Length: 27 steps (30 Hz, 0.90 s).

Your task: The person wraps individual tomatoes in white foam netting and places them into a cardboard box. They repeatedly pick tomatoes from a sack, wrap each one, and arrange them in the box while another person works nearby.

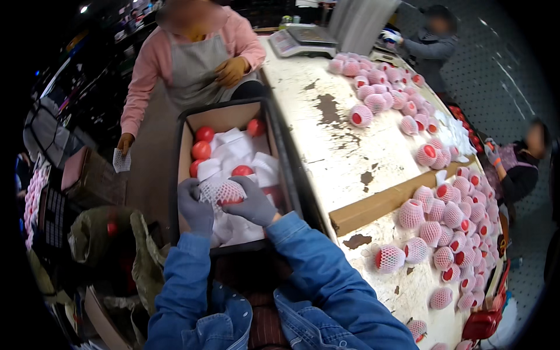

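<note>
Both my hands wear grey gloves and are over a black-rimmed crate [285, 175] lined with cardboard. Between them they hold a red fruit in a white foam net [228, 191], its red skin showing at the lower side. My left hand [195, 208] grips the net's left end. My right hand [253, 202] holds the fruit's right side, thumb beneath it. Below and behind lie folded white foam nets [236, 146] and bare red fruits, one [201, 150] by the crate's left wall and another [256, 127] at its far right corner.
Many netted fruits [453, 214] cover the right part of a worn white table [306, 131], divided by a cardboard strip [393, 199]. A scale [304, 40] stands at its far end. Across the crate, a person in an apron [192, 65] holds a foam net [121, 160]. Two other people work beyond the table.
</note>
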Each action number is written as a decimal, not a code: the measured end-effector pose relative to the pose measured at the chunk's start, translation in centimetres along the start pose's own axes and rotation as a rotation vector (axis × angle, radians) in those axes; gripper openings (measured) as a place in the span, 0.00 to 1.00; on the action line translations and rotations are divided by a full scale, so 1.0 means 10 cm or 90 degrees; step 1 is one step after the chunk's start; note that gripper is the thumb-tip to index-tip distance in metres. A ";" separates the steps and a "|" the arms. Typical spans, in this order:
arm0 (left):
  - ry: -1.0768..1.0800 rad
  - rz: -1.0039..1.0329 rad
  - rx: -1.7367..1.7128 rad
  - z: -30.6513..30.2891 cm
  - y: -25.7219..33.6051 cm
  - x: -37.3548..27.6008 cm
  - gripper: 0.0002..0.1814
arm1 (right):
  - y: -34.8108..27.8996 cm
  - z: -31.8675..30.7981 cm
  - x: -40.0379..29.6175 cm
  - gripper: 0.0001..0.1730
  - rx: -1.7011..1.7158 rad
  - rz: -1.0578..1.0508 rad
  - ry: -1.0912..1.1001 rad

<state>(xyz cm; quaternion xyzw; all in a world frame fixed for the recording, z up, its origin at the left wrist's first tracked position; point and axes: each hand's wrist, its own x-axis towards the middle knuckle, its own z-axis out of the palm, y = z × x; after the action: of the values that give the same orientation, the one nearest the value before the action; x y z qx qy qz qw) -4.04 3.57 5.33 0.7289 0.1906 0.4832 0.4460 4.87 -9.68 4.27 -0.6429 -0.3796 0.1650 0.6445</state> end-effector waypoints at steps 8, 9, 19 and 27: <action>-0.303 0.026 -0.066 0.06 0.18 -0.18 0.15 | 0.33 -0.40 0.11 0.29 0.568 0.030 0.205; -0.259 0.063 -0.039 0.02 0.13 -0.13 0.14 | 0.28 -0.47 0.07 0.34 0.683 0.102 0.329; -0.458 -0.059 0.167 0.02 -0.53 0.31 0.19 | -0.27 -0.70 0.18 0.28 0.609 0.038 0.309; -0.652 -0.126 0.539 0.13 -0.98 0.38 0.19 | 0.09 -0.07 -0.04 0.20 0.224 0.119 0.178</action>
<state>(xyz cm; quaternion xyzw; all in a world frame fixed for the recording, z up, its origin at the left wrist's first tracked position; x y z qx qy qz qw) 0.35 10.86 -1.02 0.9572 0.1943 -0.0830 0.1977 5.36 -10.28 3.34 -0.5696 -0.1910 0.1973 0.7747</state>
